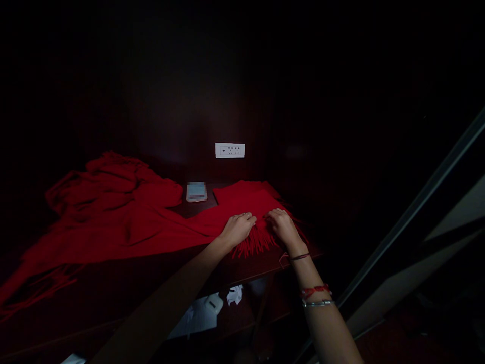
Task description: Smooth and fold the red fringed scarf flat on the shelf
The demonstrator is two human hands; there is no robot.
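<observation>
A long red scarf [151, 230] with fringed ends lies across a dark wooden surface, bunched in a heap at the left and flatter toward the right. My left hand [238, 228] has its fingers curled on the scarf's right part, just above the fringe. Close beside it, my right hand [282, 225] is bent over the scarf near its right edge, fingers curled into the cloth. Between and below the hands, the fringe hangs toward the front edge. Both sets of fingertips are partly hidden.
A white wall socket [229, 150] is set in the dark back panel. Below it lies a small pale-blue item [196, 192], blurred. A lower shelf bears papers [200, 318], a white case-like object [213, 304] and crumpled paper [235, 294]. A pale slanting edge [413, 207] runs along the right.
</observation>
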